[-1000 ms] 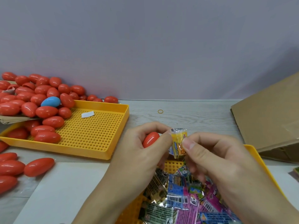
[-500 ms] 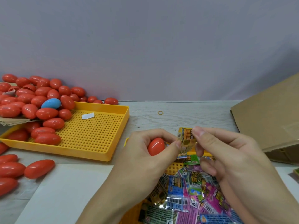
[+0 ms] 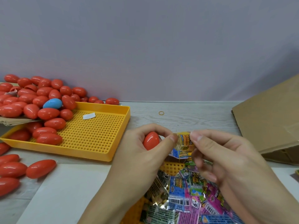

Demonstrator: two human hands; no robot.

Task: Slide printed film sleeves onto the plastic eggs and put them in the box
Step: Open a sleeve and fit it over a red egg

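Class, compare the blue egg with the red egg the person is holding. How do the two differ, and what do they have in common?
The blue egg is blue; the held red egg is red. The blue egg lies on the heap of red eggs at the yellow tray, touched by no hand; the red egg is gripped in the left hand. Neither wears a film sleeve; both are glossy, smooth ovals.

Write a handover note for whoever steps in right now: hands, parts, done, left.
Left hand holds one red egg and pinches one edge of the printed sleeve. Right hand pinches the sleeve's other edge, spreading it beside the egg.
Spare sleeves are heaped under the hands. Bare eggs are piled at left, spilling into the yellow tray; one is blue. Cardboard box stands at right.
Done: egg picked, sleeve picked.
Left: slide sleeve on, box the egg, repeat for the pile.
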